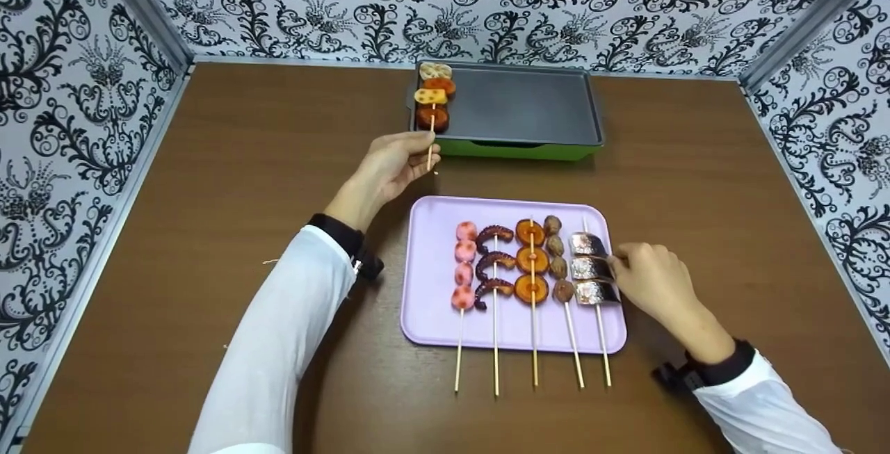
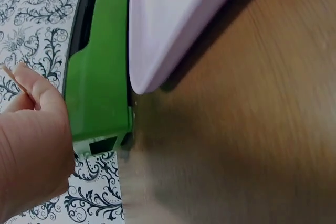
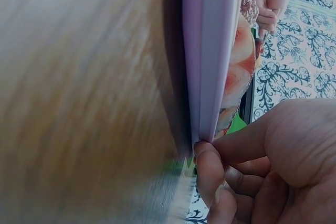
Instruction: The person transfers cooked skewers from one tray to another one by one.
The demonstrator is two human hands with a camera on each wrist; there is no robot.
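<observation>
My left hand [image 1: 396, 162] pinches the bare stick end of a skewer [image 1: 432, 97] between thumb and fingers. That skewer's browned, yellow, orange and pale pieces lie over the left end of a dark grill plate [image 1: 521, 103] on a green base [image 2: 100, 82]. At the right side of a lilac tray [image 1: 425, 266], my right hand [image 1: 653, 277] pinches the rim between thumb and forefinger, as the right wrist view shows. Right beside those fingers is a skewer of silver-skinned fish pieces [image 1: 592, 268].
Also on the tray are skewers of pink balls [image 1: 464, 251], octopus tentacles [image 1: 495, 259], round orange slices [image 1: 532, 260] and brown balls [image 1: 557, 259]. Their sticks stick out over the tray's near edge. Patterned walls [image 1: 445, 9] enclose the brown table [image 1: 299, 113] behind and at the sides.
</observation>
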